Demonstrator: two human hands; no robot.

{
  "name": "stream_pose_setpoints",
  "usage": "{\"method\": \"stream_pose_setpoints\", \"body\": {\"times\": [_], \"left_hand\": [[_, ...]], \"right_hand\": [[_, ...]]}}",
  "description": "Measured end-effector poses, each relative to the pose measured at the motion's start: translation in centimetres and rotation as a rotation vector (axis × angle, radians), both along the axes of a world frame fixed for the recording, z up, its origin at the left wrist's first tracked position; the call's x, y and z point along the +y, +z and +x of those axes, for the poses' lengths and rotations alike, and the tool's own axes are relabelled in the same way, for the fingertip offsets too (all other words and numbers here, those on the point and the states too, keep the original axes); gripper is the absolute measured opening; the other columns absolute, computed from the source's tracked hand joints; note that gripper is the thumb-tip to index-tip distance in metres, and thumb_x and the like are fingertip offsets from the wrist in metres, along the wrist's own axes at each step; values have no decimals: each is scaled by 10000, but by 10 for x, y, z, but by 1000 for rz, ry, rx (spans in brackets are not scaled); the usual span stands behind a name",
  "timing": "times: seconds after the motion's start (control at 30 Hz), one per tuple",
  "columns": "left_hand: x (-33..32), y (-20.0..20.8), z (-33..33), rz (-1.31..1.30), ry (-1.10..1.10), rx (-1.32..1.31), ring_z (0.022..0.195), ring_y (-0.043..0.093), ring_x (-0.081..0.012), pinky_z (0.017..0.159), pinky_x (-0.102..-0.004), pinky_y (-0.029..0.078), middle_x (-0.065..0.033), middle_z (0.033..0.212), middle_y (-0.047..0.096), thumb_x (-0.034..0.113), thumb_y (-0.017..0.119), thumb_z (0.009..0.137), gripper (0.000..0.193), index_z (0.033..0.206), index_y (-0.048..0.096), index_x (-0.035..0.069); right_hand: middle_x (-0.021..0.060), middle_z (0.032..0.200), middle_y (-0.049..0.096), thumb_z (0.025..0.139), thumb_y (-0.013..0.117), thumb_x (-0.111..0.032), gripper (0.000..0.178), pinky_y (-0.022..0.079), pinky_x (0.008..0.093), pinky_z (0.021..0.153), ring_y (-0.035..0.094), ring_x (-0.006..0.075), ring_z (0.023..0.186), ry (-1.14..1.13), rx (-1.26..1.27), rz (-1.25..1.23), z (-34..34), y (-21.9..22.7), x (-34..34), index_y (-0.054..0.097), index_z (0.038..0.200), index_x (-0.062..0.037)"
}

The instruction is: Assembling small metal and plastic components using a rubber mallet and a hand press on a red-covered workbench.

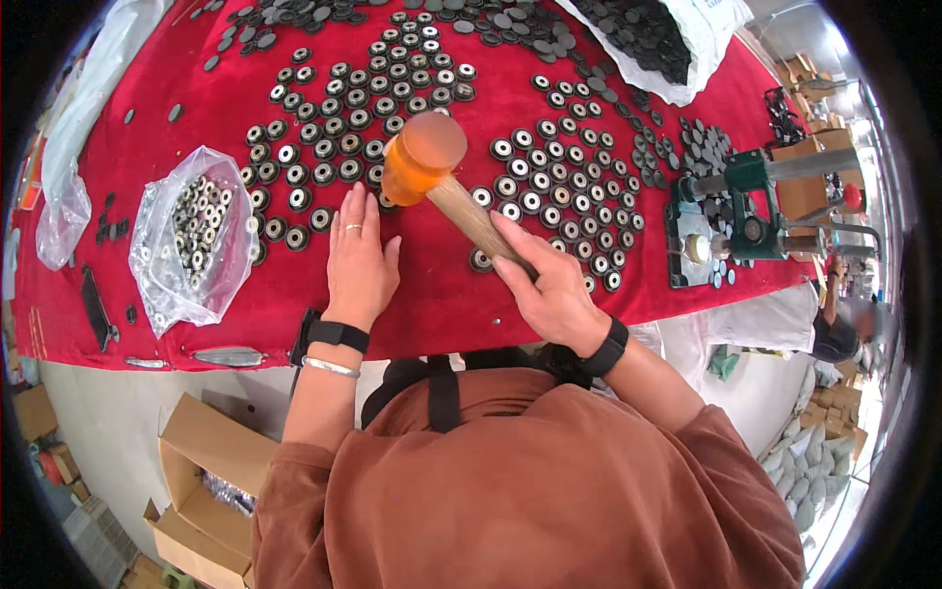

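Note:
In my right hand (pixel 554 294) is a mallet (pixel 469 214) with an orange head and a wooden handle, its head raised toward the upper left. My left hand (pixel 361 257) lies palm down on the red cloth, fingers stretched out, their tips beside several small black wheels (pixel 324 174) with metal bearing centres. A wheel partly shows under the mallet head, close to those fingertips; the head hides what else lies there. Right of the mallet spreads a second group of similar wheels (pixel 551 194). An open clear plastic bag (pixel 157 265) of metal bearings (pixel 201 226) sits left of my left hand.
Dark discs (pixel 505 22) are scattered at the far side. A white sack (pixel 677 90) of black pieces stands far right. A green hand press (pixel 751 169) occupies the table's right end. Below the front edge, an open cardboard box (pixel 201 535) stands at left.

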State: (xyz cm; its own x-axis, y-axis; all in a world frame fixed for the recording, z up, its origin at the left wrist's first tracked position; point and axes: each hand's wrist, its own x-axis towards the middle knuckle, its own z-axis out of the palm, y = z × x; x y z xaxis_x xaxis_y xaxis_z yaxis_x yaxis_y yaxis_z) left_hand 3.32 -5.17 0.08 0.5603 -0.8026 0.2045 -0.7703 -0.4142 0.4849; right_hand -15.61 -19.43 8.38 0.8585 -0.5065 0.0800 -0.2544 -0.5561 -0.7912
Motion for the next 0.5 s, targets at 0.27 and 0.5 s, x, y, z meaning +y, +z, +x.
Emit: {"method": "stream_pose_setpoints", "body": {"times": [0.27,0.5], "left_hand": [[23,7,-18,-101,-27,91,1356,337,-403,1132,-447,294,-259,1450,350,60,663,811,659,1382,360,-66],[48,6,-17,-70,81,248,1347,322,-440,1127,-458,291,-293,1440,332,34,651,810,673,1384,322,-91]], "right_hand": [[189,841,577,912,603,-131,506,491,411,662,593,348,714,-6,65,-67,0,13,9,466,1399,-150],[218,840,564,937,561,-181,528,496,488,616,595,407,706,78,273,-156,31,2,19,386,1435,-185]]}}
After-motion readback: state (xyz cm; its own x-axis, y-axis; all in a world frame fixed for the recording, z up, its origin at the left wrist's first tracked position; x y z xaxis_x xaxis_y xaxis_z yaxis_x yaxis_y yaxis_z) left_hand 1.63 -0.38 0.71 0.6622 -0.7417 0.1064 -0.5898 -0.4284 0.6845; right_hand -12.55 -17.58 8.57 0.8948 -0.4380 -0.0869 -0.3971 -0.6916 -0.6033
